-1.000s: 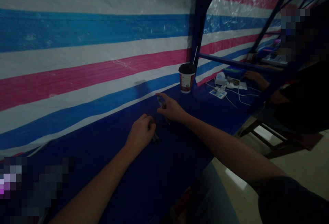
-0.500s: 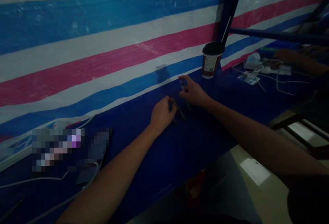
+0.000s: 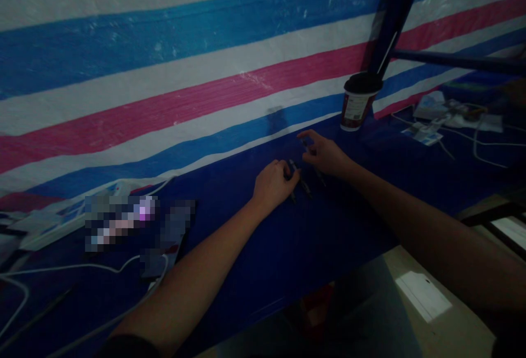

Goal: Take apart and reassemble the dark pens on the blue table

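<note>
Cup [image 3: 356, 107] of red-and-white paper, black-lidded, sat on blue tabletop [image 3: 263, 270], label too tiny to read tbh. Left hand [image 3: 274, 184] curled around dark pen-like stick [image 3: 292, 199]; right hand [image 3: 327, 154], half-open, pinched slim clear-ended stick [image 3: 304, 142]. Third stick [image 3: 306, 185] lay between.

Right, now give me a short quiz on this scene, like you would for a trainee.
1. True or false: a slim, dark, pen-like item lies on the glossy blue tabletop beside the left hand.
2. Which is nearer the red and white paper cup with a black lid?
A) the left hand
B) the right hand
C) both equally
3. Fill in the blank: the shiny plastic sheet behind the tabletop has stripes of white, blue and ____.

Key: 1. True; 2. B; 3. pink
</note>
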Tool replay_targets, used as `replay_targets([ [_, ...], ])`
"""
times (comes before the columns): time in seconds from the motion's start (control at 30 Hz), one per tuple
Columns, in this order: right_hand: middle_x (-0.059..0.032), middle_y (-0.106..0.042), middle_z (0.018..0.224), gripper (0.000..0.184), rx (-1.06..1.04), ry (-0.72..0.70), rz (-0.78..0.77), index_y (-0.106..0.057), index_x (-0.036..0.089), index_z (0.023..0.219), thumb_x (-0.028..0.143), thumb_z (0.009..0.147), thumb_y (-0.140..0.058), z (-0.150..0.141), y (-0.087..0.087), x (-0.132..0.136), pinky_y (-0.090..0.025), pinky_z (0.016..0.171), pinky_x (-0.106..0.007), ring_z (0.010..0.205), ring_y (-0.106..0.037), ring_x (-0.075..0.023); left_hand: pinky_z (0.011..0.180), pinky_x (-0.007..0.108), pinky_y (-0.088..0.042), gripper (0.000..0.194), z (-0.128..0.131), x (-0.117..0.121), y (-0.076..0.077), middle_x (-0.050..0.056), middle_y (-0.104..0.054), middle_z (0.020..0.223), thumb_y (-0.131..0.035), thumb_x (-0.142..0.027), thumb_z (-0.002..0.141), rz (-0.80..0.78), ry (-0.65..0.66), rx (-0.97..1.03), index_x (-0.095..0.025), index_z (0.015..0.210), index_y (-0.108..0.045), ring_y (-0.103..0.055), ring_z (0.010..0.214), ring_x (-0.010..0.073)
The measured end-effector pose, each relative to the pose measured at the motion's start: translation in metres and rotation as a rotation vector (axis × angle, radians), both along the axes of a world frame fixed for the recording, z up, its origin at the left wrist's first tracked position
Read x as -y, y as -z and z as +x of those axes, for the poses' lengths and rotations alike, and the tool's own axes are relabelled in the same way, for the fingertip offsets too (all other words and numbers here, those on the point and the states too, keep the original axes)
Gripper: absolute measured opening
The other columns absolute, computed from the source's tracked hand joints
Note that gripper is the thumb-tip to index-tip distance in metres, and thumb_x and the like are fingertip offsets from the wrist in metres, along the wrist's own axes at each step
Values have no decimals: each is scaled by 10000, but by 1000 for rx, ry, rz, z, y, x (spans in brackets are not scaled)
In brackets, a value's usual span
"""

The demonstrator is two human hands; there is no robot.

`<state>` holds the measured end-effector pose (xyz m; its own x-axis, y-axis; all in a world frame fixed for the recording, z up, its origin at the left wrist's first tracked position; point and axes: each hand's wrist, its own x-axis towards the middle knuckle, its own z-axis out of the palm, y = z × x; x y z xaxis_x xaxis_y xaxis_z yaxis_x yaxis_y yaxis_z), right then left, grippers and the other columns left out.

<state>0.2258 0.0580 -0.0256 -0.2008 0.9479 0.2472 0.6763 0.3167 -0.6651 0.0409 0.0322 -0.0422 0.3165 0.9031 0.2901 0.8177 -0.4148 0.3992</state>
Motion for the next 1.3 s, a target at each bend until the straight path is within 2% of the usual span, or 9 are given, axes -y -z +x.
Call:
replay_targets([
  [0.2, 57, -543, 655, 667, -37, -4, 25, -427, 148, 1428, 138, 780, -590, 2, -4, -2, -370, 635, -283, 589, -518, -147, 484, 279, -322, 499, 5, -11, 4, 23, -498, 593, -690, -570, 838, 108, 33, -3, -216, 522, -538, -480, 513, 159],
  [0.27, 64, -543, 665, 720, -78, 15, 30, -354, 149, 1467, 132, 786, -587, 5, -6, -3, -373, 638, -276, 593, -517, -147, 442, 268, -245, 447, 5, -14, 6, 20, -502, 564, -743, -510, 787, 137, 38, 8, -222, 499, -557, -446, 468, 150],
  [0.33, 63, -533, 665, 610, -61, 10, 24, -424, 150, 1388, 140, 800, -586, 7, -7, -4, -370, 643, -276, 593, -506, -143, 434, 270, -212, 341, 5, -16, 7, 17, -526, 551, -741, -391, 771, 111, 43, 37, -231, 509, -594, -442, 446, 152],
  [0.43, 59, -523, 670, 476, -38, 13, 16, -482, 158, 1286, 145, 818, -570, 8, -7, -3, -364, 654, -279, 602, -496, -142, 447, 278, -243, 289, 4, -16, 7, 16, -549, 522, -693, -334, 778, 32, 14, 111, -236, 518, -612, -473, 453, 170],
  [0.63, 38, -545, 699, 466, -34, 10, 11, -484, 157, 1276, 148, 822, -585, 9, -6, -2, -374, 670, -292, 620, -512, -153, 510, 263, -338, 283, 1, -15, 0, -12, -568, 524, -607, -335, 814, -7, -64, 432, -211, 561, -583, -526, 513, 154],
  [0.83, 29, -561, 733, 636, 20, 8, 18, -388, 153, 1425, 168, 833, -621, 11, -3, -2, -378, 649, -271, 637, -545, -161, 476, 234, -399, 153, -4, -20, -1, -29, -604, 551, -609, -310, 814, -97, 35, 855, -193, 721, -642, -543, 471, 125],
  [0.97, 21, -566, 730, 490, 75, -34, -14, -476, 167, 1340, 172, 863, -587, 9, -3, -1, -364, 635, -265, 633, -534, -152, 459, 221, -425, 107, -4, -27, 3, -60, -603, 545, -637, -279, 776, -208, 68, 1057, -206, 837, -589, -546, 429, 113],
  [1.1, 14, -584, 718, 467, 79, -35, -23, -502, 173, 1314, 189, 859, -607, 9, -6, 0, -361, 626, -274, 629, -524, -157, 432, 216, -413, 195, -3, -29, 3, -83, -588, 519, -612, -234, 736, -264, 87, 1108, -223, 911, -525, -534, 395, 113],
  [1.3, -13, -638, 748, 478, 180, -89, -31, -541, 174, 1323, 152, 852, -617, 12, -7, 1, -375, 624, -277, 640, -555, -163, 436, 228, -410, 180, -2, -28, 3, -81, -591, 539, -599, -241, 732, -314, 134, 1137, -240, 861, -474, -531, 403, 107],
])
